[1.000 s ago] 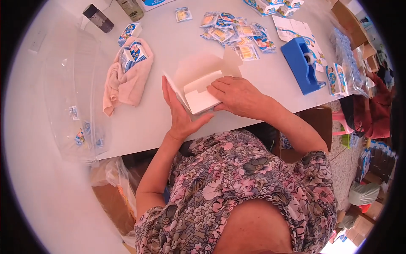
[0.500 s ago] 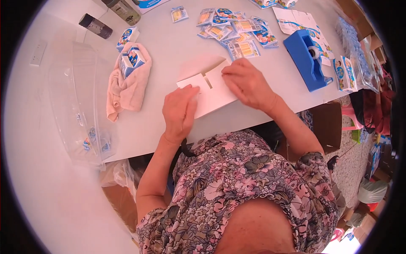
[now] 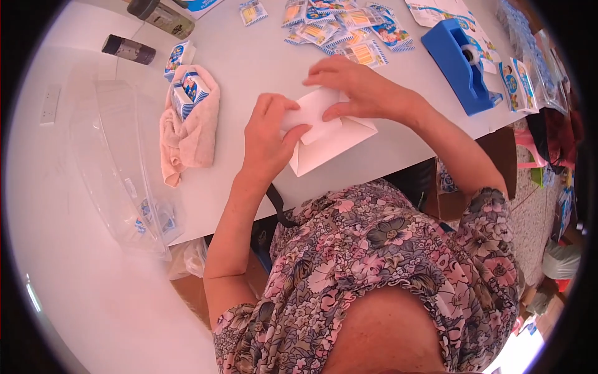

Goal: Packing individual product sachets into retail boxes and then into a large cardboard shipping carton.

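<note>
A plain white cardboard box stands on the table in front of me, with its blank side and folded flaps toward me. My left hand grips the box's left side, its thumb lying on the upper flap. From the right, my right hand reaches across the top; its thumb presses the same flap, and its fingers arch over the far edge. The box's far face is hidden behind my hands.
Beyond the box lies a pile of small blue-and-white packets. A blue tape dispenser stands at right. To the left are a pink cloth with small boxes on it, a clear plastic tray and a dark-capped jar.
The white box has been tilted and turned, and its upper flap now folds over toward me, covering the slot seen before. My right hand has moved from the box's right edge over its top.
</note>
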`<state>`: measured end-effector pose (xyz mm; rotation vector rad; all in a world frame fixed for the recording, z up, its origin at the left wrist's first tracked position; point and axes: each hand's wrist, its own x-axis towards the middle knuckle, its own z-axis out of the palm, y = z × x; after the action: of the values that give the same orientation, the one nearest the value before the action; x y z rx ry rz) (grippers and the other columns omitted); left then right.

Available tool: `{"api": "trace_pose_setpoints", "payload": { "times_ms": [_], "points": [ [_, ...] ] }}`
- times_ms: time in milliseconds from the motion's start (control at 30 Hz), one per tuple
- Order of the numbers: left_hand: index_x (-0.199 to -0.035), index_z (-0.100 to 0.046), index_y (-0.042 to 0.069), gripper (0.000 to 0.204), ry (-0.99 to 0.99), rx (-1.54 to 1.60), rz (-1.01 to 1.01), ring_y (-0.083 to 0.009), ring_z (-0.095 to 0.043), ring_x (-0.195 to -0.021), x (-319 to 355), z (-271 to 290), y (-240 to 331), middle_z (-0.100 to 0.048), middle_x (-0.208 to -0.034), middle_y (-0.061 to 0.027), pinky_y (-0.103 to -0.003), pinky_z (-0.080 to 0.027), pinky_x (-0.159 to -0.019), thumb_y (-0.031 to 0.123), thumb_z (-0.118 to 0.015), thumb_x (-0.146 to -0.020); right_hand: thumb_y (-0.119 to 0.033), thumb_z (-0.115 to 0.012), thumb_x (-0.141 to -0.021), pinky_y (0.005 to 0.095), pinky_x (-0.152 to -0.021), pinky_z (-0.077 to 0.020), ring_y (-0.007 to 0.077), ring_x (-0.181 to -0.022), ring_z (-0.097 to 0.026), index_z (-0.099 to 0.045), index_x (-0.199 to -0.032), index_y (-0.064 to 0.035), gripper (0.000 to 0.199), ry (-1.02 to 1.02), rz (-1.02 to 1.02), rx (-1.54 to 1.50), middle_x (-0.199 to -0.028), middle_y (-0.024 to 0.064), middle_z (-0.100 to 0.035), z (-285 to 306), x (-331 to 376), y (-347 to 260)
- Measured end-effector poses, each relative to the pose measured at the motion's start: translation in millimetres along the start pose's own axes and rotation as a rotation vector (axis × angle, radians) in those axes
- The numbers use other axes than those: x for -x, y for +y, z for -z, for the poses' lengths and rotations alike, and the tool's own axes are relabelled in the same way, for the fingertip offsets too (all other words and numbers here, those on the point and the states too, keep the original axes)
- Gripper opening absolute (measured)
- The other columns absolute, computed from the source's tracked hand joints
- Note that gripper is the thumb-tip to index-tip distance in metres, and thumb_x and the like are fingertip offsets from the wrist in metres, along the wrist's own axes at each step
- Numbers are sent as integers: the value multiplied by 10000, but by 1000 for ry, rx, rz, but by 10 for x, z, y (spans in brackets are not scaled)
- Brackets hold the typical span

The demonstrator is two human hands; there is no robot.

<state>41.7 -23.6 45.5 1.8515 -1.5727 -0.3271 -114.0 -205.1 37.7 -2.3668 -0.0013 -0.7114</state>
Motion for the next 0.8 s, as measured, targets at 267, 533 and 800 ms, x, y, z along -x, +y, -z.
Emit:
{"api": "trace_pose_setpoints", "payload": {
  "times_ms": [267,533,800],
  "points": [
    [-1173,-518,50,530,74,211,181,-288,-573,-1001,10,-103,-155,-549,-1084,-104,-386,-482,-868,152,-793,-732,-307,-780,-761,355,-832,-487,269,-968,-620,-633,-1145,-47,486,-400,-322,-29,-1085,105,-653,207,-99,57],
    [-1223,-538,60,699,301,198,-28,-278,-494,-1139,412,83,-191,-503,-1243,-138,-397,-375,-1021,184,-854,-612,-278,-739,-825,320,-838,-498,166,-991,-623,-664,-1127,-12,410,-186,-321,-392,-1059,96,-680,175,-207,53],
    [-1068,-713,231,324,557,-740,-286,-268,-426,-1133,649,2,-369,-517,-1172,-50,-436,-312,-992,158,-747,-753,-392,-648,-894,424,-1034,-410,314,-1292,-472,-657,-1150,-58,422,56,-134,284,-1319,179,-556,-503,-1687,1371]
  ]
}}
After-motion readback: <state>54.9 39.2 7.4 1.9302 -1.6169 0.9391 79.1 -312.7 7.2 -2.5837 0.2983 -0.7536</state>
